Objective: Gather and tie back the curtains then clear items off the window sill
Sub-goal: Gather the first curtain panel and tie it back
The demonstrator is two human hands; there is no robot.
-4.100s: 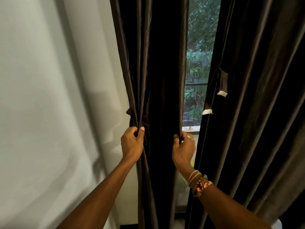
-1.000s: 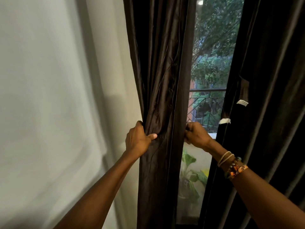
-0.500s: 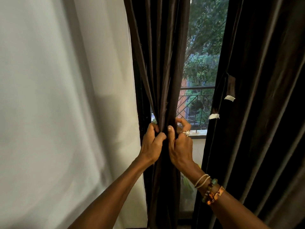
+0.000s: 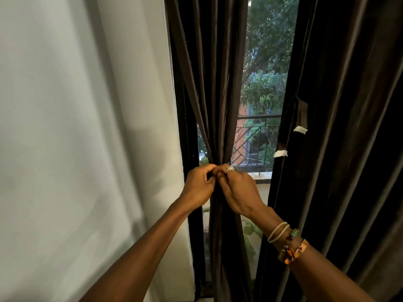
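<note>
window [image 4: 269, 62]: hands [image 4: 198, 186] [image 4: 238, 192] pinch gathered curtain [image 4: 218, 88]

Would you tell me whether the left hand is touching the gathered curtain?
Touching: the head view shows the left hand curled round the gathered curtain at its narrow waist.

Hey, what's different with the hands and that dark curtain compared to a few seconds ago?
The left hand and right hand, which gripped opposite edges of the left curtain, have moved together at its middle, pinching it into a narrow bundle, so window now shows on both sides of it. The right curtain with its white tabs hangs untouched as before.
</note>
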